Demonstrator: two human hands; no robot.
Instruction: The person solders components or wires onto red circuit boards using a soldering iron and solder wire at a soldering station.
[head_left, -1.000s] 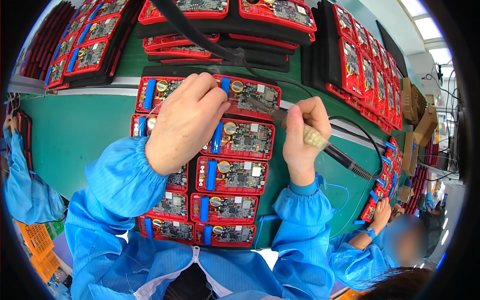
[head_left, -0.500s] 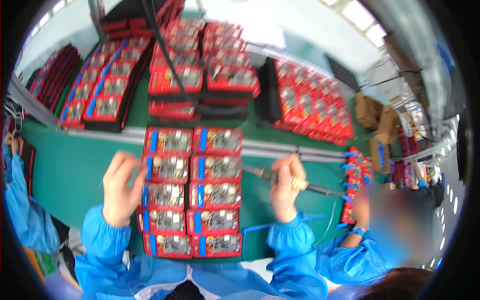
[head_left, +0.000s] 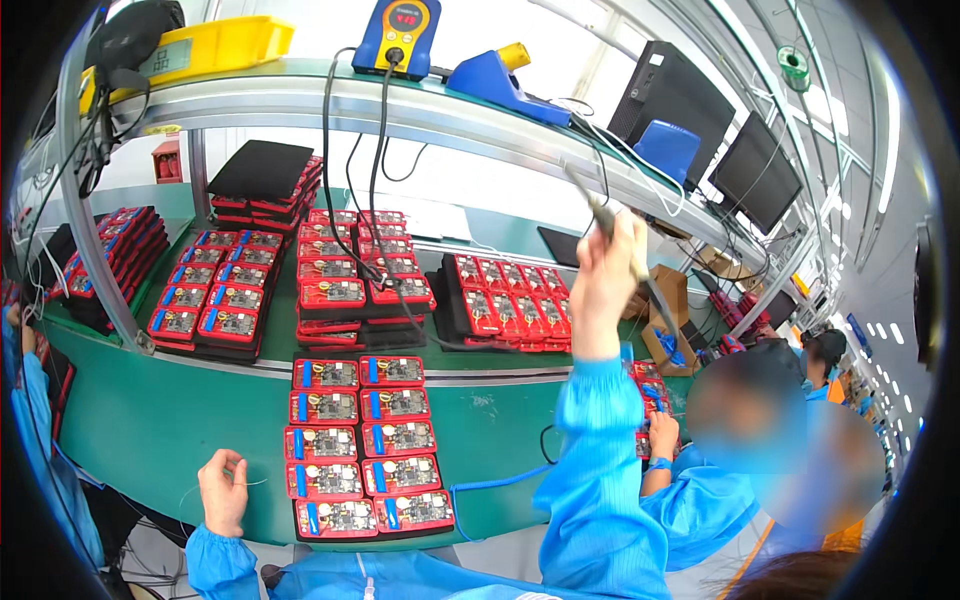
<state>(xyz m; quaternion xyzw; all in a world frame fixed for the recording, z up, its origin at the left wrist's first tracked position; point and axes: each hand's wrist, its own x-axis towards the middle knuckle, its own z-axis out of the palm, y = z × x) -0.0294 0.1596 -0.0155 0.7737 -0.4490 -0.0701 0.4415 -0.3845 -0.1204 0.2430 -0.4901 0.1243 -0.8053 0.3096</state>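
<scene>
My right hand [head_left: 608, 285] is raised toward the shelf, its fingers wrapped round a soldering iron [head_left: 603, 215] whose tip slants up and to the left. The iron is slightly blurred. At the lower left, my left hand [head_left: 222, 492] hovers over the table edge, pinching a thin solder wire [head_left: 255, 483] that sticks out on both sides. Between my arms lie two columns of red-framed circuit boards [head_left: 325, 442], each with a blue strip, on a black pad. Neither hand touches the boards.
A blue-yellow soldering station [head_left: 397, 38] and a blue iron holder [head_left: 508, 88] stand on the shelf [head_left: 270, 100]. Stacked red boards [head_left: 235, 275] fill the back. Cables hang in front. A co-worker's hand [head_left: 662, 435] is at boards on the right; another person's sleeve is at far left.
My right hand has lifted the soldering iron up and away from the table toward the shelf. My left hand has drawn back from the boards' left side. The view has tilted up.
</scene>
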